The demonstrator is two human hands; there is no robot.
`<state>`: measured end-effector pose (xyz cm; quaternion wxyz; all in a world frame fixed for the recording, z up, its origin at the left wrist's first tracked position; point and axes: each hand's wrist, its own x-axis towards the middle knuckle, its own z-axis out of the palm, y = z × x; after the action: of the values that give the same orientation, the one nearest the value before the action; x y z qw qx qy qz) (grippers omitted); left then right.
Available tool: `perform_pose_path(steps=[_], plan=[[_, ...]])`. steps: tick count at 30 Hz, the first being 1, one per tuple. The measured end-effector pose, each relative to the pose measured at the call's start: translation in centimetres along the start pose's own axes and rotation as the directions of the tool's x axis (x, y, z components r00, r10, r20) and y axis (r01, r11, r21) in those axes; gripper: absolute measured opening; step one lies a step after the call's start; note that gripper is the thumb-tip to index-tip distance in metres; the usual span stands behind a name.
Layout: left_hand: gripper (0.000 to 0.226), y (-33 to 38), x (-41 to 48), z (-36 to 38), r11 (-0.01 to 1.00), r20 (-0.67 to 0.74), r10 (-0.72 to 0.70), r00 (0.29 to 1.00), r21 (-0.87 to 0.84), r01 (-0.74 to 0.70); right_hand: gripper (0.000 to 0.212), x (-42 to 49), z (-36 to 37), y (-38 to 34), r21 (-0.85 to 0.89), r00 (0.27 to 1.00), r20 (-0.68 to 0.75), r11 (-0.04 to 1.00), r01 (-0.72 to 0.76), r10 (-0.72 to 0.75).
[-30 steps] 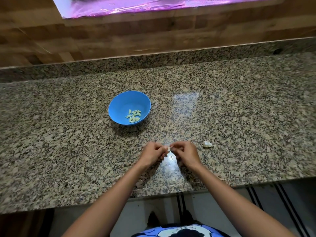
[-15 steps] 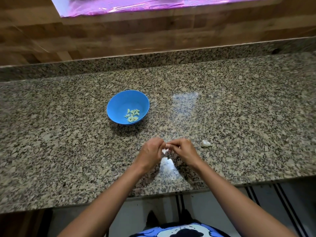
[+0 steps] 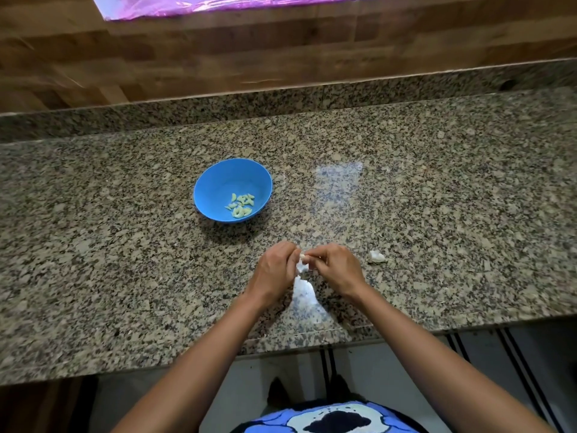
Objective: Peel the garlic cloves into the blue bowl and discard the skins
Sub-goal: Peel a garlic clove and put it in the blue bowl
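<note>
A blue bowl stands on the granite counter and holds several pale peeled garlic cloves. Nearer the front edge, my left hand and my right hand meet fingertip to fingertip. Both pinch one small garlic clove between them. A white strip of skin hangs down from the clove. Most of the clove is hidden by my fingers.
A white piece of garlic lies on the counter just right of my right hand. A low granite ledge and a wooden wall close off the back. The counter's front edge runs under my forearms.
Both hands have stayed together on the clove. A strip of white skin now hangs lower between them than a second ago.
</note>
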<state>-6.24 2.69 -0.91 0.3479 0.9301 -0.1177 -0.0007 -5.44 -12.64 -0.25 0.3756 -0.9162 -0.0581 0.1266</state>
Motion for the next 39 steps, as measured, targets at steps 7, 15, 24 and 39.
perform_pose_path(steps=[7, 15, 24, 39], plan=[[0.016, -0.1, 0.3, 0.1, 0.995, -0.002, -0.048, 0.999, -0.088, 0.048, 0.023, 0.0, -0.5, 0.0, -0.031, 0.999, -0.022, 0.999, 0.027, -0.027], [0.014, 0.2, 0.2, -0.6, 0.964, 0.043, -0.132, 0.99, -0.227, 0.139, 0.021, -0.2, -0.5, -0.3, 0.018, 0.998, -0.056, 0.999, 0.028, -0.027], [0.013, 0.7, -0.2, -0.4, 0.942, 0.004, -0.183, 0.983, -0.286, 0.176, 0.022, -0.5, -0.1, 0.3, 0.009, 0.998, -0.061, 1.0, 0.007, -0.006], [0.026, 1.5, -0.1, -1.1, 0.845, 0.126, -0.301, 0.945, -0.425, 0.326, 0.014, -1.4, -0.4, 0.2, 0.058, 0.999, -0.041, 0.998, 0.012, -0.01]])
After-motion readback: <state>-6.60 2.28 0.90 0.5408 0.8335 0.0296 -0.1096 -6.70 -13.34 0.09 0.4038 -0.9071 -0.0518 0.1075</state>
